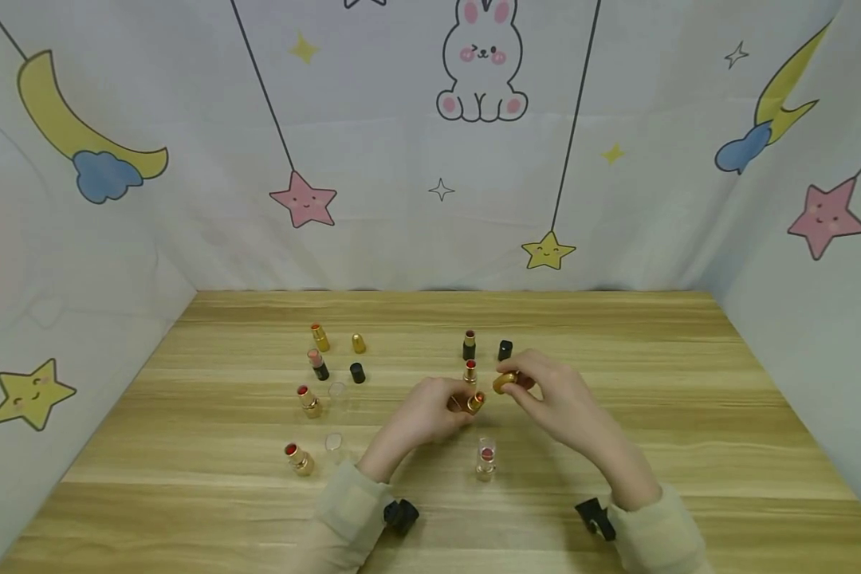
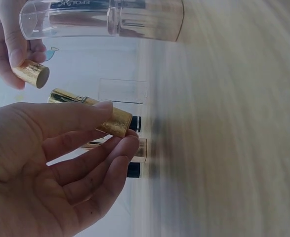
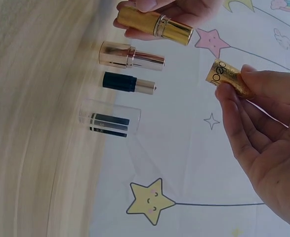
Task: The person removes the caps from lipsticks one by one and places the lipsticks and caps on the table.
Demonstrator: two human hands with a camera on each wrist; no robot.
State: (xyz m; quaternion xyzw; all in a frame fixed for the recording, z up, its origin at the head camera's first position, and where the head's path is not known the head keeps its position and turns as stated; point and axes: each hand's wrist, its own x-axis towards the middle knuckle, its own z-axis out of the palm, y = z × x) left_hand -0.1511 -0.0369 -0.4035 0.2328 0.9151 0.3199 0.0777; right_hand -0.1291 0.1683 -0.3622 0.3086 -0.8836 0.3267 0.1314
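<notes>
My left hand [image 1: 430, 408] pinches the base of a gold lipstick [image 1: 476, 401] between thumb and fingers. Its red-orange tip is uncovered and tilts up toward the right. To the right of it, my right hand [image 1: 556, 399] pinches a gold lipstick cap [image 1: 505, 383], apart from the lipstick. Dark lettering shows on the cap [image 3: 227, 76] in the right wrist view. Just behind the left fingers stands a red lipstick [image 1: 470, 370] with a gold case. Nearer to me is a lipstick under a clear cap [image 1: 485, 460].
Farther back stand a black-based lipstick [image 1: 469, 346] and a black cap [image 1: 505, 349]. On the left, several uncapped lipsticks form a column, the nearest lipstick [image 1: 299, 460] being gold. Beside them are a gold cap [image 1: 359, 344], a black cap [image 1: 357, 373] and clear caps [image 1: 334, 445].
</notes>
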